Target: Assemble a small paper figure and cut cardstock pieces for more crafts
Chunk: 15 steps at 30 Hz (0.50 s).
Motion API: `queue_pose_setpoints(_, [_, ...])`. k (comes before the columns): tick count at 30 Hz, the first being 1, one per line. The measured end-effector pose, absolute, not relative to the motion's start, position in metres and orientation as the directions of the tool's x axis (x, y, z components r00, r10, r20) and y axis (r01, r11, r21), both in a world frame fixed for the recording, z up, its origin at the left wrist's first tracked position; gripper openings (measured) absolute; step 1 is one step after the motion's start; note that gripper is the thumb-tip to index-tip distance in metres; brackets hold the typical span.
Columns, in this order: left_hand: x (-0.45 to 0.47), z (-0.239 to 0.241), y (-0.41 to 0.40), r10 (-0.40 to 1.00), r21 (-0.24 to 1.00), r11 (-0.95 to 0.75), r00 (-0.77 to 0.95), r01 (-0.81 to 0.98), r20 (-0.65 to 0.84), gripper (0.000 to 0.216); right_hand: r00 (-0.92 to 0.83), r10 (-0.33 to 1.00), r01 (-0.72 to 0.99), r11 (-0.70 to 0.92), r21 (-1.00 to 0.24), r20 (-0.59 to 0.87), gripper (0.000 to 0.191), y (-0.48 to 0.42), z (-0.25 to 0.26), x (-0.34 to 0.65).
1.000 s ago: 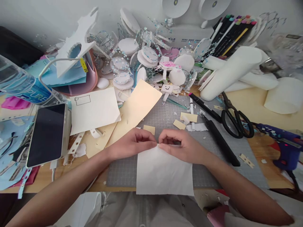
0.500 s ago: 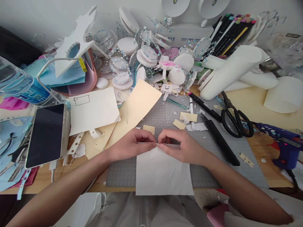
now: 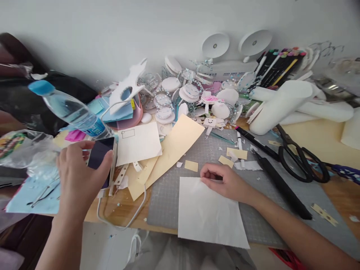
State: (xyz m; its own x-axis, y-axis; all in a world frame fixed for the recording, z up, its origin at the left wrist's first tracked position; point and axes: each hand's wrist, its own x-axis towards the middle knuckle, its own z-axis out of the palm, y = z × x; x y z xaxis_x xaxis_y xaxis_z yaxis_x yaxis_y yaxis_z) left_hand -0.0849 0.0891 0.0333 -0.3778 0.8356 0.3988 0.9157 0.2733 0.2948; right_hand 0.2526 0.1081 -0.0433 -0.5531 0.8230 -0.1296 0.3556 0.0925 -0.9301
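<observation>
At the left, my left hand (image 3: 80,168) is over a dark-screened phone (image 3: 101,150), thumb and fingers spread apart; whether the fingertips touch it I cannot tell. The phone rests on a pale block with a white cable (image 3: 123,227) below it. My right hand (image 3: 221,179) pinches the top edge of a white square of thin paper (image 3: 209,213) between thumb and fingers. That paper lies on the grey cutting mat (image 3: 161,210), its lower edge hanging past the table's front.
Black scissors (image 3: 295,155), a black pen-like tool (image 3: 284,187) and a marker (image 3: 255,142) lie right. A water bottle (image 3: 71,110) leans at left. Cream card strips (image 3: 171,150) and a drawn-on sheet (image 3: 139,144) lie between. White paper discs (image 3: 189,92) crowd the back.
My left hand has let go of the paper's top edge and moved left to the phone. My right hand still pinches the paper. The view has turned left and tilted up.
</observation>
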Motion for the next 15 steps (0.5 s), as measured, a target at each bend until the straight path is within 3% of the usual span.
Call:
queue_pose_setpoints(4, [-0.111,0.017,0.104,0.839,0.136,0.483,-0.501,0.865,0.211,0.077,-0.541,0.833,0.358,0.1,-0.928,-0.119,0.015,0.108,-0.045,0.251])
queue_pose_setpoints(15, [-0.106,0.012,0.112,0.858,0.188,0.473,-0.499,0.861,0.124,0.064,-0.517,0.85,0.358,0.108,-0.928,-0.101,0.017,0.109,-0.047,0.251])
